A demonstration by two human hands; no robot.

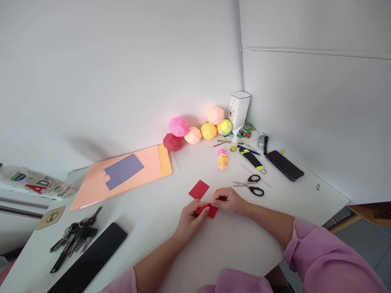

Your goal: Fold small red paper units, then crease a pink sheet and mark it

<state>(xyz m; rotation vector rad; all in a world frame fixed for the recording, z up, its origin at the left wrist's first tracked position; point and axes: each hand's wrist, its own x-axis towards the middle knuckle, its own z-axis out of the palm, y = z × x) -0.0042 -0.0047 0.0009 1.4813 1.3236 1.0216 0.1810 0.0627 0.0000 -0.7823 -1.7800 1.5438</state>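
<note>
Both hands meet over the table's front middle around one piece of red paper (213, 212), which looks partly folded. My left hand (192, 217) pinches its left end between thumb and fingers. At the upper right end, my right hand (228, 200) grips the same paper with thumb and forefinger. Just beyond them a flat red paper rectangle (199, 190) lies on the table. To the right of my right hand rest black-handled scissors (252, 185), blades pointing left. A short row of small folded paper pieces (222, 159) in pink, yellow and peach lies farther back.
Faceted paper balls (192, 135) stand along the wall. A glue bottle (233, 142), a utility knife (253, 160) and a phone (285, 165) lie at the back right. On the left are peach paper sheets (91, 183), keys (76, 236), a black device (91, 260) and a white bottle (36, 183).
</note>
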